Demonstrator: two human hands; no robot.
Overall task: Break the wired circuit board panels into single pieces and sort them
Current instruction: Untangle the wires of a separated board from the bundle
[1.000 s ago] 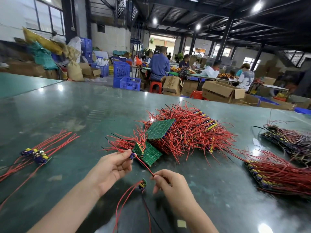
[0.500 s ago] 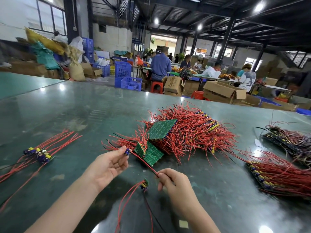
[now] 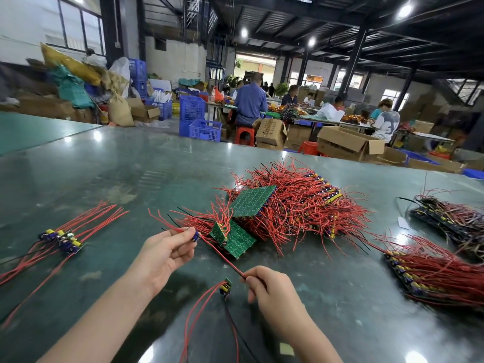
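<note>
Two hands over a green surface (image 3: 110, 163). Left hand (image 3: 162, 255) pinches a small single board (image 3: 195, 235); right hand (image 3: 272, 289) pinches its red wire (image 3: 222, 254), stretched taut between them. A second single board (image 3: 225, 285) lies near the right hand. One sorted group (image 3: 62, 238) lies left; three wired panel heaps: centre (image 3: 296, 205), right (image 3: 432, 271), far right (image 3: 450, 218), partly cut off. Carton print unreadable.

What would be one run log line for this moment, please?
left hand: pinches small piece | right hand: pinches its red wire, taut | single piece: hangs near the right hand | pile: unsorted
</note>
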